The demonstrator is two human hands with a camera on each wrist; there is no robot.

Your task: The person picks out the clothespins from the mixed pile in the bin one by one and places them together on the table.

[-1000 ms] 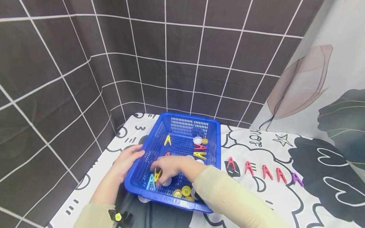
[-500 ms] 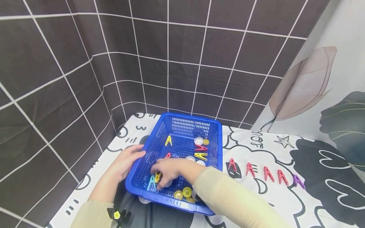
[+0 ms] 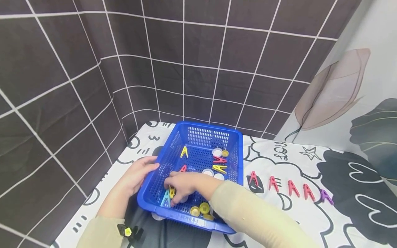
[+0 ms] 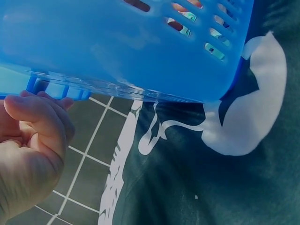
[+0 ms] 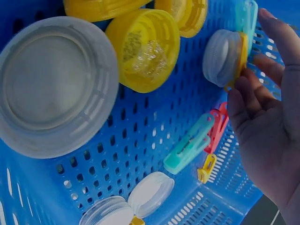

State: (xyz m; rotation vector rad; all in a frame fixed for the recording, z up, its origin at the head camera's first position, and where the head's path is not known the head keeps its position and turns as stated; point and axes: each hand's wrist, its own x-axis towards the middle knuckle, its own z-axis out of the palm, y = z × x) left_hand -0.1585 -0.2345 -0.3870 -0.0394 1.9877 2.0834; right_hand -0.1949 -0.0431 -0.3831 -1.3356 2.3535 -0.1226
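Note:
A blue plastic basket [image 3: 189, 217] stands in front of me, holding clothespins and bottle caps. My left hand [image 3: 138, 175] grips its left rim; in the left wrist view the curled fingers [image 4: 42, 117] meet the rim from outside. Inside at the near left corner, my right hand [image 3: 183, 184] has its fingers bent round a yellow clothespin [image 5: 243, 54], beside a light blue clothespin [image 3: 165, 198] and a clear cap [image 5: 220, 58]. A red clothespin [image 3: 183, 168] shows just beyond the hand. The right wrist view also has a teal clothespin [image 5: 187, 145] on the basket floor.
Red clothespins [image 3: 293, 188] and a purple one [image 3: 326, 197] lie in a row right of the basket. Yellow caps [image 3: 204, 208] sit at its near end, and white caps [image 3: 217, 152], yellow [image 3: 219, 168] and red clothespins along its right side. A dark tiled-pattern cloth [image 3: 198, 82] hangs behind.
The head view has shifted slightly. My right hand stays at the yellow clothespin, its fingers closing in a little; the left hand keeps its place on the basket rim.

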